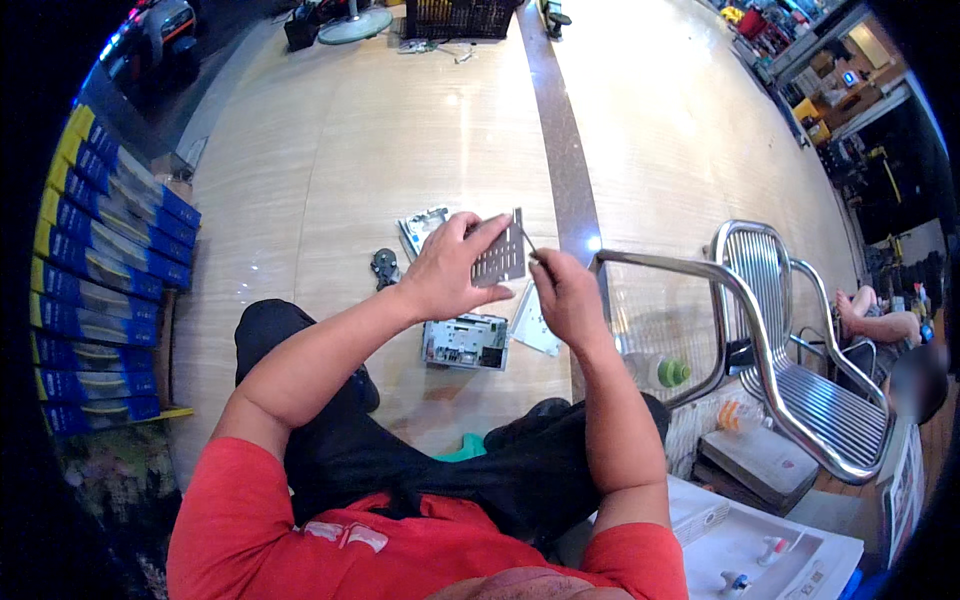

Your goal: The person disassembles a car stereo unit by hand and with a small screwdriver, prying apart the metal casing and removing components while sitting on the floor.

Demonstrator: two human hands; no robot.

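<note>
My left hand point(447, 262) grips a perforated grey metal plate point(500, 262), fingers along its top and thumb below. My right hand point(570, 297) is closed on a thin-shafted tool, apparently a screwdriver point(530, 240), its shaft reaching the plate's upper right edge. Below the hands, an opened metal device chassis point(465, 342) sits on the floor with its inner parts showing. A flat pale metal sheet point(537, 322) lies right of it, partly behind my right hand. Beyond my left hand lie another metal part point(421, 228) and a black rounded piece point(384, 266).
At the right stands a chrome metal chair point(765, 290), with a green-capped bottle point(673, 372) near its frame. Blue and yellow boxes point(100, 290) are stacked at the left. A black crate point(458, 18) is at the far end. Another person's arm point(880, 325) shows at far right.
</note>
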